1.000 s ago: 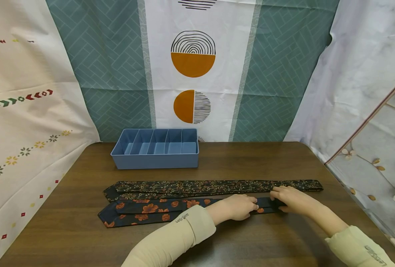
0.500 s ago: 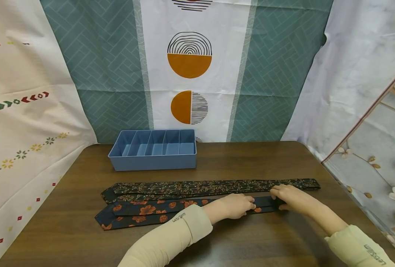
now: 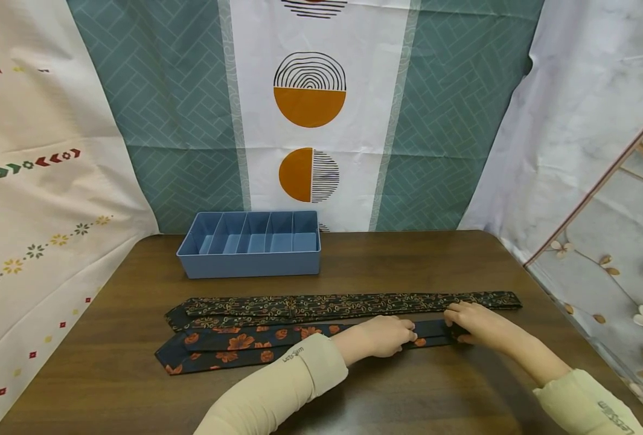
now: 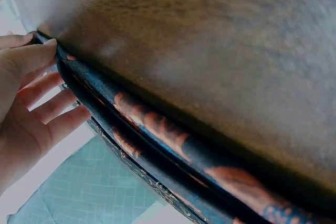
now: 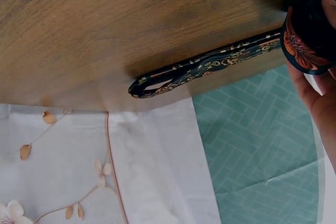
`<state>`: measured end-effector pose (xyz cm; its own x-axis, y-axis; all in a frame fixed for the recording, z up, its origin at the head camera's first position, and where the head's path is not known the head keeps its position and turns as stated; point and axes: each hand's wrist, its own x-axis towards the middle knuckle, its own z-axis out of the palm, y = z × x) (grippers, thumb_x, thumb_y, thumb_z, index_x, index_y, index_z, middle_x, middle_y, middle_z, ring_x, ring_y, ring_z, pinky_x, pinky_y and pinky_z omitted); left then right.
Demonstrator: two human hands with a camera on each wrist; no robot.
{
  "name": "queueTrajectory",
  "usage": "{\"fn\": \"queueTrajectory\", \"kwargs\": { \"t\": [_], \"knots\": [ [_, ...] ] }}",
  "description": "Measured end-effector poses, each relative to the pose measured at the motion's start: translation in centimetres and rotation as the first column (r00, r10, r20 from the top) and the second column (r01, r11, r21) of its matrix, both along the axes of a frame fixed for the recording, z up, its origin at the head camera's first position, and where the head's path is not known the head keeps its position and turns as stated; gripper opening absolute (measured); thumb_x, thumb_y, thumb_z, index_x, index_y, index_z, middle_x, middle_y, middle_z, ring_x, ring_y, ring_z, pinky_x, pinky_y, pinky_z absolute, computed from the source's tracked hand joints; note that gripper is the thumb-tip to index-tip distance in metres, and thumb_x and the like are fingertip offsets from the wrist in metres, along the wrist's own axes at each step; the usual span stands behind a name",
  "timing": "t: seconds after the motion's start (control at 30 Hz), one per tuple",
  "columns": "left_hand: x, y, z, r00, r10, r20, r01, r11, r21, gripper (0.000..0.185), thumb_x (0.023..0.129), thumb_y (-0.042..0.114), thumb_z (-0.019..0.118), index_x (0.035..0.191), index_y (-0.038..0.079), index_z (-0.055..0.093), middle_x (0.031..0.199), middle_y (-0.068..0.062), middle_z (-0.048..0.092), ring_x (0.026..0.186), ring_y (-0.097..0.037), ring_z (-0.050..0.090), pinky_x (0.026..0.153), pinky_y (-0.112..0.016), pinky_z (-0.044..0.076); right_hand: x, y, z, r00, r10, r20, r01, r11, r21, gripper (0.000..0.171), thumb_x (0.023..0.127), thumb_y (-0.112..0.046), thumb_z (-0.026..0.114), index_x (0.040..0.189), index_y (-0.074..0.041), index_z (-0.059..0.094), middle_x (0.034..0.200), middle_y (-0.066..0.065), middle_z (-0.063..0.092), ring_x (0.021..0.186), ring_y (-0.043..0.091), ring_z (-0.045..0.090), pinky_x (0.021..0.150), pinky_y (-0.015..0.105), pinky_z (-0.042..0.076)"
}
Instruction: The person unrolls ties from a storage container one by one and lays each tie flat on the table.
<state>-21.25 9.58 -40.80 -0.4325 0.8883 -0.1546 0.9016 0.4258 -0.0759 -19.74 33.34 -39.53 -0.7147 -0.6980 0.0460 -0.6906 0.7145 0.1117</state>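
Note:
A dark navy necktie with orange flowers (image 3: 239,342) lies lengthwise across the table, its pointed wide end at the left. My left hand (image 3: 381,336) pinches its edges partway along, thumb on the near side and fingers on the far side, as the left wrist view shows. At the narrow right end my right hand (image 3: 476,323) grips the tie, whose end bends round in a curved fold (image 5: 302,51) between thumb and fingers. The fingertips there are partly out of view. Just behind lies a second necktie, black with small gold figures (image 3: 354,304), folded lengthwise and untouched.
A blue plastic tray (image 3: 250,266) with several divided compartments stands at the back left of the brown wooden table (image 3: 397,266). Patterned cloths hang behind the table and along both sides.
The camera view has shifted slightly. My right hand has edged a little to the right with the floral tie's end; my left hand stays nearly where it was on the tie.

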Motion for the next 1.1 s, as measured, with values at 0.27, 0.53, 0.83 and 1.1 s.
{"fn": "queueTrajectory", "kwargs": {
  "t": [0.27, 0.53, 0.83, 1.1],
  "knots": [
    [0.1, 0.0, 0.1, 1.000, 0.006, -0.008, -0.006, 1.000, -0.009, 0.039, 0.093, 0.024, 0.061, 0.131, 0.026, 0.057, 0.139, 0.006, 0.049, 0.118, -0.008, 0.055, 0.094, -0.017, 0.046, -0.1, 0.5, 0.0, 1.000, 0.005, -0.003, -0.005, 1.000, -0.010, 0.033, 0.064, -0.010, 0.085, 0.080, -0.017, 0.057, 0.079, -0.007, 0.054, 0.071, 0.013, 0.056, 0.063, 0.033, 0.049],
    [0.2, 0.0, 0.1, 1.000, 0.006, -0.001, -0.006, 1.000, -0.004, 0.041, 0.092, 0.023, 0.062, 0.133, 0.024, 0.055, 0.137, 0.006, 0.050, 0.118, -0.007, 0.055, 0.094, -0.015, 0.045, 0.1, 1.2, -0.1, 1.000, 0.003, 0.000, -0.003, 1.000, -0.019, 0.039, 0.058, -0.009, 0.088, 0.081, -0.019, 0.057, 0.083, -0.007, 0.053, 0.074, 0.014, 0.057, 0.063, 0.035, 0.049],
    [0.0, 0.0, -0.2, 1.000, -0.005, -0.001, 0.005, 1.000, 0.005, 0.041, 0.093, 0.023, 0.061, 0.133, 0.023, 0.054, 0.138, 0.005, 0.050, 0.119, -0.008, 0.054, 0.096, -0.016, 0.045, 0.3, 1.3, 0.0, 0.997, -0.079, 0.000, 0.079, 0.996, 0.029, 0.047, 0.058, -0.011, 0.087, 0.073, -0.018, 0.044, 0.073, -0.011, 0.046, 0.067, 0.010, 0.046, 0.058, 0.031, 0.038],
    [0.2, 0.1, -0.1, 1.000, 0.022, -0.008, -0.022, 1.000, -0.009, 0.041, 0.093, 0.024, 0.061, 0.133, 0.024, 0.055, 0.143, 0.005, 0.047, 0.123, -0.009, 0.052, 0.097, -0.016, 0.045, 0.3, 1.5, 0.2, 0.996, -0.084, 0.007, 0.084, 0.996, 0.020, 0.045, 0.060, -0.010, 0.086, 0.072, -0.019, 0.044, 0.073, -0.011, 0.048, 0.068, 0.011, 0.049, 0.059, 0.032, 0.041]
  ]
}}
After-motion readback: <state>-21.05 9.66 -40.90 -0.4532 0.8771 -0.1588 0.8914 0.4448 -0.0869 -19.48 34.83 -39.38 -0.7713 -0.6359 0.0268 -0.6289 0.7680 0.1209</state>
